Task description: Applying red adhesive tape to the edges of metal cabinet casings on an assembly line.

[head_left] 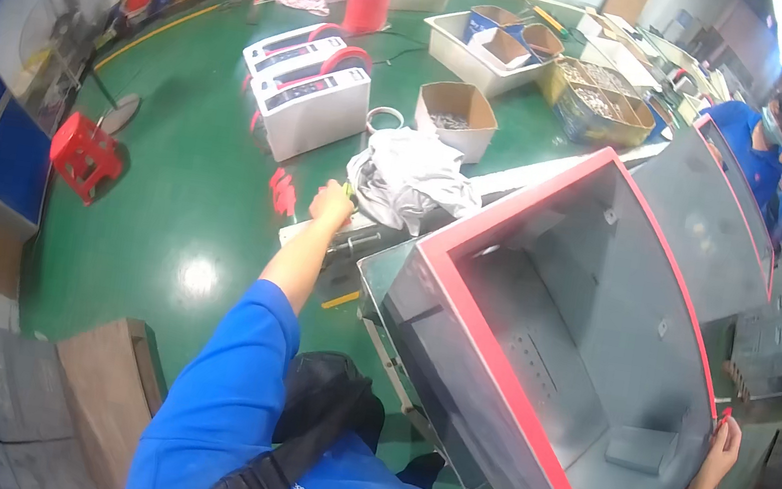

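Observation:
A large grey metal cabinet shell (604,307) with a red-edged rim (492,381) lies tilted, its open side up, on a stand to my right. At its right edge is my right hand (721,456), its fingers closed on a small red piece of the edging by the rim. My left arm reaches forward to the end of the bench. There my left hand (331,203) is closed around something mostly hidden; a bit of yellow-green shows at the fingers. Against it lies a crumpled white cloth or bag (411,177). A red glove-like thing (283,192) is just left of that hand.
Two white machines (308,90) with red parts stand ahead on the green floor. Near them are a cardboard box (455,118) and a white tub (483,66). A red stool (84,156) is at left. Beyond a second grey panel (707,226) works a person in blue (749,146).

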Tool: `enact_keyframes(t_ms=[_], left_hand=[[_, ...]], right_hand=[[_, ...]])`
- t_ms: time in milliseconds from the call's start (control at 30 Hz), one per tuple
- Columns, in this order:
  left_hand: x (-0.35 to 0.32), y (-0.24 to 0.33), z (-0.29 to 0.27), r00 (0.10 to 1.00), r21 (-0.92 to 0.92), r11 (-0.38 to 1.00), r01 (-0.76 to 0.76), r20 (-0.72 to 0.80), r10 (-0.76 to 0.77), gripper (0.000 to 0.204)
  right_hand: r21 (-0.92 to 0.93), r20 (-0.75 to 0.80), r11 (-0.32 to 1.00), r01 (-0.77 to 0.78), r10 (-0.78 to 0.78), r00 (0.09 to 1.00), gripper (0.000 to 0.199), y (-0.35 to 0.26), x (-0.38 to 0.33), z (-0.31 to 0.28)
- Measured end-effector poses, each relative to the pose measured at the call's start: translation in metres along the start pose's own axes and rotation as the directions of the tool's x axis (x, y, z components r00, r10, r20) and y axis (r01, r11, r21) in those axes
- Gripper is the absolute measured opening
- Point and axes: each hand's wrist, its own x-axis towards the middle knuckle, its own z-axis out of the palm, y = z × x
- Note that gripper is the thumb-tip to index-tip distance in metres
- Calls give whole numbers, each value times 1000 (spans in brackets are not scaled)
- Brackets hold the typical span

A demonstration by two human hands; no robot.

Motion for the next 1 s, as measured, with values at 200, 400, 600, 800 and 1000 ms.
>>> enact_keyframes(t_ms=[200, 400, 600, 800, 1000], left_hand=[[54, -51, -4, 977, -49, 998, 33, 210, -22, 39], [31, -15, -134, 927, -954, 297, -40, 76, 368, 10], [-223, 207, -223, 645, -939, 123, -322, -122, 754, 46], [-427, 323, -131, 60, -839, 56, -541, 28, 998, 41], [-520, 361, -56, 76, -852, 109, -512, 81, 994, 43]], right_hand=[[166, -24, 986, -30, 34, 999, 25, -35, -7, 13], [265, -31, 961, 82, -77, 997, 19, -38, 3, 11], [336, 23, 933, 130, -146, 989, 21, -39, -5, 7], [426, 204, 903, 51, -151, 967, 27, -45, -14, 1], [666, 322, 740, -90, -176, 930, 30, -31, -13, -16]])
